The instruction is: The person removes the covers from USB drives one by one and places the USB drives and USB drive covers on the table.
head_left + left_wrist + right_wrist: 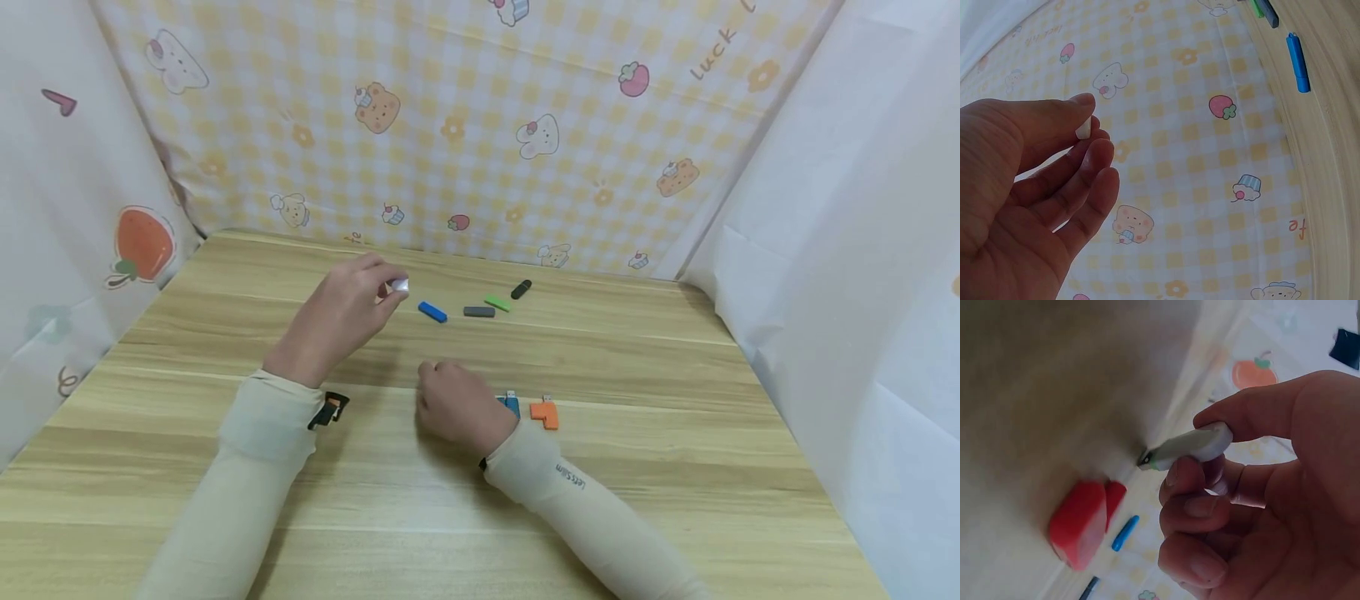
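Note:
My left hand (337,312) is raised at the left of the table and pinches a small white piece (401,285) between thumb and index finger; the left wrist view shows this white piece (1084,129) partly covered by the fingertips. Low over the table, my right hand (457,406) has its back to the head view, hiding what it holds. In the right wrist view it pinches a white USB stick (1194,447), connector end pointing away from the palm. Beside that stick lies a blurred red object (1079,525), with a smaller red part behind it.
Beyond the hands lie blue (432,312), grey (479,312), green (497,304) and black (521,289) caps or sticks. Right of my right hand are a blue USB stick (512,406), partly hidden, and an orange one (546,413). A patterned cloth (450,167) hangs behind the table.

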The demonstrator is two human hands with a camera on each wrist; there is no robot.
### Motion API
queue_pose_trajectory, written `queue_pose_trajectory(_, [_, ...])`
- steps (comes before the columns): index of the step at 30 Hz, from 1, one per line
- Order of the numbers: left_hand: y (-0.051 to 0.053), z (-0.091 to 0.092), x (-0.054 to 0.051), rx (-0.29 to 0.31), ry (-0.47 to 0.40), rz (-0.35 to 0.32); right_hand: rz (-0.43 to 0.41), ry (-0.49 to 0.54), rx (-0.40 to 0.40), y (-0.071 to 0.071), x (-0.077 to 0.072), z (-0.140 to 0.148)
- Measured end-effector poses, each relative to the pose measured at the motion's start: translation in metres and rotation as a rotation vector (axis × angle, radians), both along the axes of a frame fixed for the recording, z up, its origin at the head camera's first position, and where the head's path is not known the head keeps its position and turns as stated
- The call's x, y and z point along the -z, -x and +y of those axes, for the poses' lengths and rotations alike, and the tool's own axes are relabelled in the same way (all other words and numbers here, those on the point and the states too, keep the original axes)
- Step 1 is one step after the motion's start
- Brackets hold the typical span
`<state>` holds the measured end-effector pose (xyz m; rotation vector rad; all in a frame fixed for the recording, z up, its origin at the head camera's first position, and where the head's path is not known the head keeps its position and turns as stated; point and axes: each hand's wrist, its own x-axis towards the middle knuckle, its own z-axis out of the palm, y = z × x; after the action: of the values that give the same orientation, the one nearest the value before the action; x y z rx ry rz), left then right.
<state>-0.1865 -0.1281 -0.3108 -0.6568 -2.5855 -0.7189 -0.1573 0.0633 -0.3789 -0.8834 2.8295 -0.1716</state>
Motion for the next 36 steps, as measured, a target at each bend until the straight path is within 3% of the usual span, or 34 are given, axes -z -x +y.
queue_pose_trajectory(10, [0.000,0.002,0.001,0.006,0.003,-0.012,0.086,-0.030,-0.025,-0.009,0.011,-0.008])
queue_pose_trajectory(16, [0.000,0.002,0.002,0.019,0.016,-0.035,0.057,-0.049,-0.001,-0.008,0.010,-0.010])
queue_pose_trajectory(24, [0.003,0.003,0.003,0.045,0.106,-0.278,-0.020,-0.003,0.030,-0.003,0.002,-0.005])
queue_pose_trajectory(30, [0.007,0.008,0.009,0.081,0.149,-0.411,-0.049,0.077,0.142,0.013,-0.025,0.014])
queue_pose_trajectory(36, [0.008,0.016,0.023,0.137,0.235,-0.497,-0.059,0.153,0.238,0.024,-0.052,0.040])
